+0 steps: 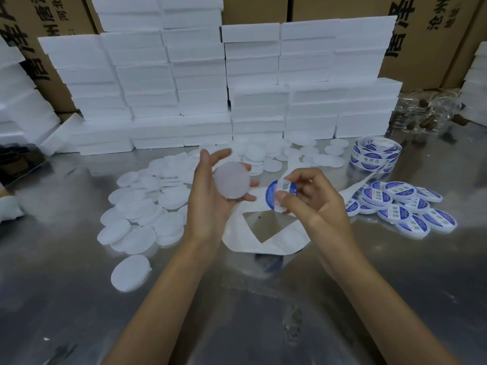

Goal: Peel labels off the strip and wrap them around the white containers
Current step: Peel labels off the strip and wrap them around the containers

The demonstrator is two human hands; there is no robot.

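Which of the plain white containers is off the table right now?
The white container held up in the left hand. The other unlabelled ones lie on the metal table.

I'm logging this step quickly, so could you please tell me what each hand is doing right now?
Left hand: holds a round white container.
Right hand: pinches a blue and white label at the backing strip.

Held container (231, 182): plain white, unpatterned, centre frame. Label (276, 194) beside it: blue border, white panel, printed text. Right-of-frame labelled containers (400, 204) blue-and-white; upper-frame foam blocks (200, 83) white; cartons (421, 35) brown, black characters.
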